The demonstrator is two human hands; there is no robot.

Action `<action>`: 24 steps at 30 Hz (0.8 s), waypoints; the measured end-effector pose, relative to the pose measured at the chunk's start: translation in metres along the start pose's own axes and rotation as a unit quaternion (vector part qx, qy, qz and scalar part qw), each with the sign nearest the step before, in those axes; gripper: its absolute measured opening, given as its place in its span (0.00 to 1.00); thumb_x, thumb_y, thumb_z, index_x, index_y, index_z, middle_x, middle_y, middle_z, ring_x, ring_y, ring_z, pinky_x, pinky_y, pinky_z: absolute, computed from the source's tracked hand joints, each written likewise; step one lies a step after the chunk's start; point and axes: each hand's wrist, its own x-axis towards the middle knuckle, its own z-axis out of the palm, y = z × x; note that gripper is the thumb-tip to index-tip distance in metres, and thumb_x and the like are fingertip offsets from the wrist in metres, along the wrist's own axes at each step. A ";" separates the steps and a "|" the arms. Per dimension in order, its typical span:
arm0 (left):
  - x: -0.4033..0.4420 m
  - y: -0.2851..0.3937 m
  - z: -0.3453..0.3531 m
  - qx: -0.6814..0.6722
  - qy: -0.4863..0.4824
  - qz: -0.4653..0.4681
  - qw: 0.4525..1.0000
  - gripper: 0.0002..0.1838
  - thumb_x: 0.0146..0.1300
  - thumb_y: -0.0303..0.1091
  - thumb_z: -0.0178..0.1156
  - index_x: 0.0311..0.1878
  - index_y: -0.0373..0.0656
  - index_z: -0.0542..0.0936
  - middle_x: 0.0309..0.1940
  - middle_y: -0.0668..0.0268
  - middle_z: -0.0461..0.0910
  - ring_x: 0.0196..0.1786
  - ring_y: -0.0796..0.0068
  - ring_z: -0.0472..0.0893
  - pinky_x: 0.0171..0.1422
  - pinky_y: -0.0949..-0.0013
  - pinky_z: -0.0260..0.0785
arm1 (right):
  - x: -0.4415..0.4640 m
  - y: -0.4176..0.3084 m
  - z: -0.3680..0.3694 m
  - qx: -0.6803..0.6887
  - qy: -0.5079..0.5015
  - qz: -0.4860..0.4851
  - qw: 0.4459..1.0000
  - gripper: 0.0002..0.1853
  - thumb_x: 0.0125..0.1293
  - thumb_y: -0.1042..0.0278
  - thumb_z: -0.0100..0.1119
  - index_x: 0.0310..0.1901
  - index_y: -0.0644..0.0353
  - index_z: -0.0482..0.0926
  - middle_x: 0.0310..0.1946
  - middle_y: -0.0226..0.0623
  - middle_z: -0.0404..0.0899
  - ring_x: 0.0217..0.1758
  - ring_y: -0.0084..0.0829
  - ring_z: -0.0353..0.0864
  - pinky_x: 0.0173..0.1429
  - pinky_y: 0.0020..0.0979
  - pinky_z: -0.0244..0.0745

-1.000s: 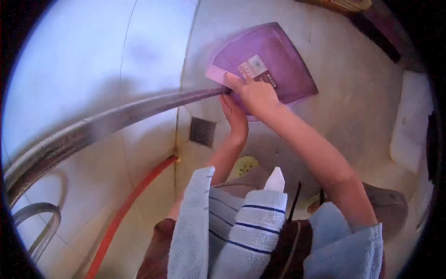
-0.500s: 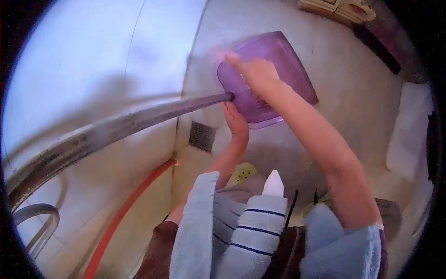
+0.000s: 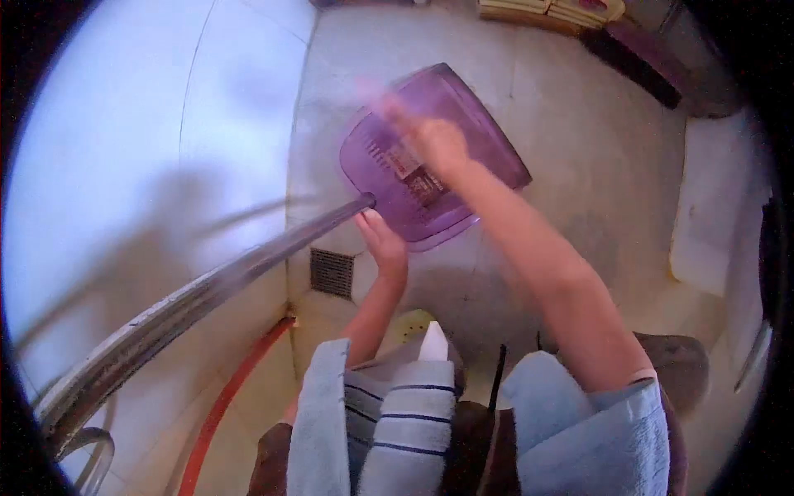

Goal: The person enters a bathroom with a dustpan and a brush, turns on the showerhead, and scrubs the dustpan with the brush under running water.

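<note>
A translucent purple dustpan (image 3: 488, 124) is tilted over the floor, its long metal handle (image 3: 273, 255) running down to the lower left. A label and ridges show on the pan. My left hand (image 3: 385, 241) grips the dustpan from below, where the handle joins it, with its fingertips against the joint. Above the pan, my right hand (image 3: 434, 140) reaches across toward its upper left side. Its fingers are smeared by motion, and a pinkish blur lies just beyond them. Whether they hold anything cannot be made out.
A floor drain (image 3: 332, 273) lies beside the white wall at left, near a red hose (image 3: 227, 397). A curved metal tube (image 3: 95, 463) is at lower left. A dark-bristled broom head (image 3: 633, 66) and a cream object (image 3: 550, 12) are at upper right. A yellow clog (image 3: 411, 322) shows below.
The view has shifted, so the dustpan appears farther left and the drain lower. My right hand has shifted over the pan, uncovering more of its label. My left hand stays at the handle joint.
</note>
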 end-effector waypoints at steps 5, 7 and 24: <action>0.006 0.004 -0.005 -0.081 -0.044 -0.033 0.995 0.24 0.67 0.37 0.42 0.61 0.34 0.56 0.56 0.53 0.62 0.59 0.63 0.61 0.64 0.65 0.51 | 0.000 0.121 -0.025 0.149 0.187 0.008 0.971 0.18 0.65 0.61 0.41 0.57 0.44 0.68 0.46 0.46 0.75 0.47 0.46 0.75 0.49 0.41 0.71; 0.019 -0.015 -0.029 -0.093 -0.138 0.067 0.984 0.33 0.63 0.42 0.49 0.66 0.35 0.51 0.63 0.51 0.56 0.65 0.62 0.56 0.67 0.64 0.47 | -0.030 0.123 -0.026 0.109 0.158 0.009 0.981 0.19 0.66 0.63 0.40 0.58 0.42 0.67 0.45 0.47 0.75 0.46 0.47 0.76 0.49 0.42 0.71; 0.121 0.132 -0.070 0.171 -0.563 0.154 0.794 0.28 0.54 0.38 0.59 0.58 0.37 0.68 0.63 0.56 0.60 0.68 0.63 0.56 0.68 0.60 0.48 | -0.021 0.087 -0.037 -0.196 0.023 0.023 0.980 0.29 0.62 0.73 0.42 0.62 0.29 0.56 0.36 0.43 0.76 0.36 0.44 0.79 0.39 0.40 0.75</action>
